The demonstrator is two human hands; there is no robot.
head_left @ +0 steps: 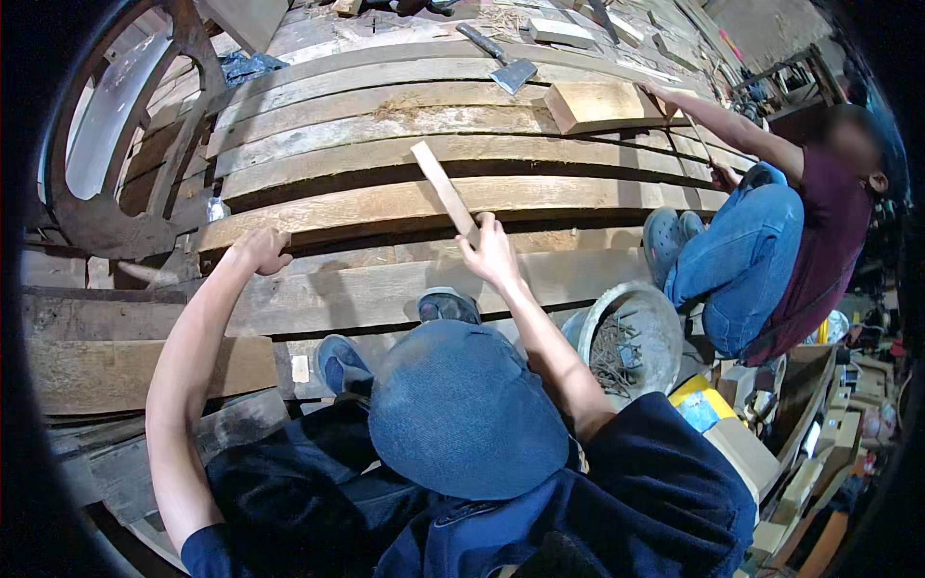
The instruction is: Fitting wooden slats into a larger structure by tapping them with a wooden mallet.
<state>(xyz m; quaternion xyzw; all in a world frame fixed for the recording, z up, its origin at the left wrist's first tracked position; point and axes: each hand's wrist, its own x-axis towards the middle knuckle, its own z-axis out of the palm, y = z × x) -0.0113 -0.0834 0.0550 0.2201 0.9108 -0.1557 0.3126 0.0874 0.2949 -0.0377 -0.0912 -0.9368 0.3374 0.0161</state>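
My right hand [491,252] is closed around the lower end of a flat pale wooden strip [443,188], which tilts up and left over the floor planks. To the left, my left hand [260,250] is curled at the near edge of a long plank [405,207], close to the plank's left end. Its fingers are bent inward; whether they grip the plank or a small piece is hidden. Dark gaps run along both sides of this plank. A wide grey board [385,289] lies just in front of my feet.
At right a person [771,212] crouches, one hand on a thick wooden block [602,106]. A hatchet [506,63] lies beyond the planks. A bucket of nail-like pieces [626,337] stands right of my arm. A curved frame [135,135] rises at left.
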